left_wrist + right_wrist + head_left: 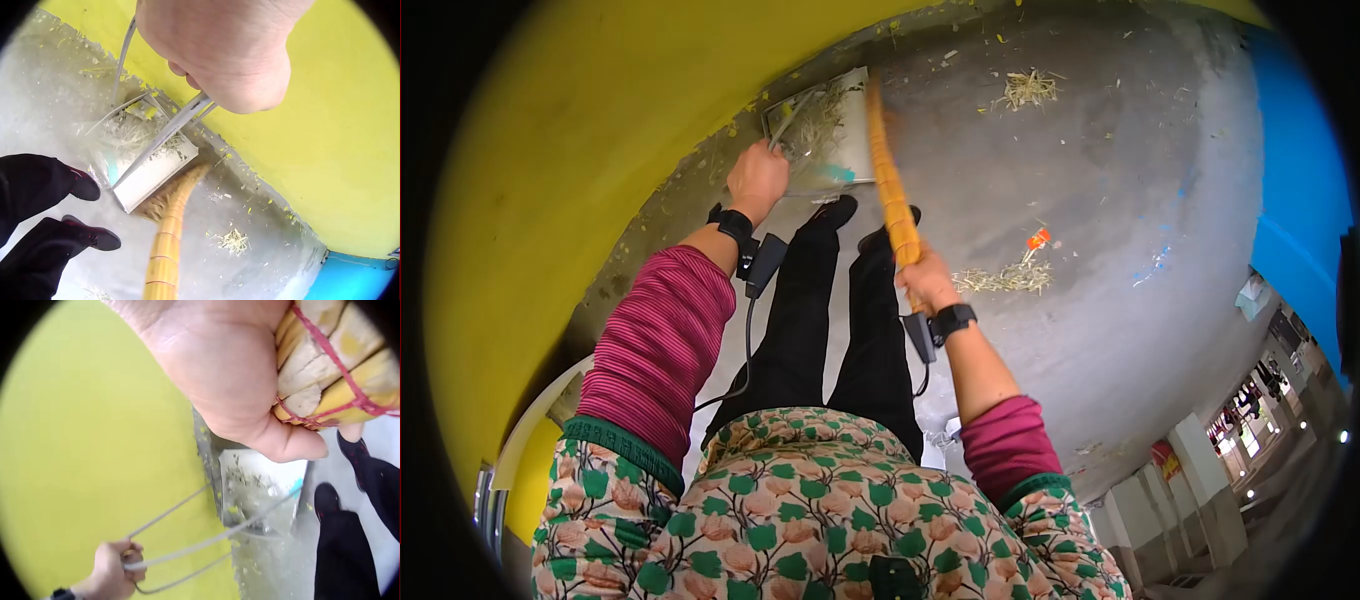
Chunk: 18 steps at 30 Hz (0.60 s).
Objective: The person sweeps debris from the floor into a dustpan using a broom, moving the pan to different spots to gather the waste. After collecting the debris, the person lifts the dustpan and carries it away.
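My left hand (758, 180) grips the thin grey handle (165, 134) of a white dustpan (156, 181), which sits on the floor beside the yellow wall. Straw bits, dust and a teal scrap lie inside the pan. In my right hand (928, 280) is the thick yellow handle of a broom (887, 180), bound with red cord near the grip (325, 353). The broom's brown bristles (153, 203) are at the pan's open edge in the left wrist view. From the right wrist, the fingers curl round the handle, and the left hand shows on the pan's handle.
Small straw heaps lie on the grey floor, one farther out (1030, 90) and one nearer (1005, 280) with an orange scrap (1038, 239). The yellow wall (580, 130) runs along the left, a blue wall (1305, 170) along the right. My dark shoes (94, 234) stand close to the pan.
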{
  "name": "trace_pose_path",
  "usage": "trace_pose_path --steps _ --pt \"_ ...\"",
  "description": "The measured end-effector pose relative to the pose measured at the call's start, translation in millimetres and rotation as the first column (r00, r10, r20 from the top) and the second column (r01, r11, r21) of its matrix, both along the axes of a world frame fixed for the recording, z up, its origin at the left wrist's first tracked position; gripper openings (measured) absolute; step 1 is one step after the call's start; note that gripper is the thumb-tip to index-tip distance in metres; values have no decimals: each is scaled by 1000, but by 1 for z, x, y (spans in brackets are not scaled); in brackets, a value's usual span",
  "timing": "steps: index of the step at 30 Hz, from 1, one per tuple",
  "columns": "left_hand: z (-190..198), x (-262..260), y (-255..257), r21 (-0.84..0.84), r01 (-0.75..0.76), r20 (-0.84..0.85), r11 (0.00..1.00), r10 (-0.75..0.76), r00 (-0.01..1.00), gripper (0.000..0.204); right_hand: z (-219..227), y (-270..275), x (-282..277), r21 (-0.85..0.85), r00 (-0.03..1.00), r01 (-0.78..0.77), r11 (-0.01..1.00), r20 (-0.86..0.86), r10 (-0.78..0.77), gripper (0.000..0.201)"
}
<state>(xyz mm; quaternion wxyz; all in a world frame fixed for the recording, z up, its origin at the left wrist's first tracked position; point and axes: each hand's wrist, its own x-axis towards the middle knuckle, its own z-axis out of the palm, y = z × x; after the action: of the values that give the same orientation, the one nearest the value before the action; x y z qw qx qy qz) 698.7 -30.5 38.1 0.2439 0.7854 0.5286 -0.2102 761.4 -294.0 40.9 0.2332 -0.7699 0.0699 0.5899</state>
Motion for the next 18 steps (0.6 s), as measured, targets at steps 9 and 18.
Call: trace_pose_path --steps 9,18 --pt "9 6 -1 -48 -30 -1 998 30 1000 31 42 -14 60 269 881 472 840 -183 -436 48" --pt "6 0 2 -48 -28 -7 998 27 1000 31 -50 47 109 129 697 670 731 -450 -559 29"
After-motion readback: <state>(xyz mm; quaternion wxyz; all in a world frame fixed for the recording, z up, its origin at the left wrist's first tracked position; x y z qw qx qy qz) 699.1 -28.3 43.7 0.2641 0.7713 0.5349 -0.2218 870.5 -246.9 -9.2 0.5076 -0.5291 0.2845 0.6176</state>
